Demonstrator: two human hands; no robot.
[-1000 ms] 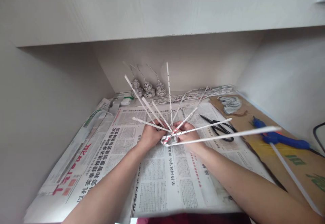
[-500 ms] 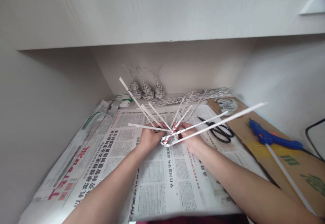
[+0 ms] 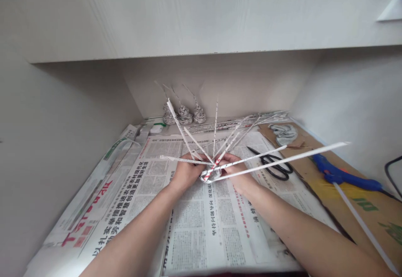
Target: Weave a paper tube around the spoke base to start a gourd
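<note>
Between my hands, over the newspaper, is a small woven piece of rolled newspaper tubes (image 3: 207, 178), with a rounded base towards me. Several thin paper tubes fan out from it, some upward, some to the sides; a long white one (image 3: 282, 161) points far right. My left hand (image 3: 188, 170) is closed on the piece's left side, fingers curled behind it. On the opposite side my right hand (image 3: 234, 170) is closed round the piece's edge among the tubes. The fingertips of both hands are partly hidden by the tubes.
Newspaper sheets (image 3: 201, 226) cover the table. Black scissors (image 3: 273, 164) lie right of my hands. A blue glue gun (image 3: 345, 176) with a white stick lies on cardboard (image 3: 367, 218). Three woven gourd shapes (image 3: 185, 115) and a bundle of paper tubes (image 3: 232, 122) sit at the back.
One thin tube now stands nearly upright behind the piece, and the upper left tubes point more steeply. The long white tube tip sits farther right and lower. Both hands keep their hold.
</note>
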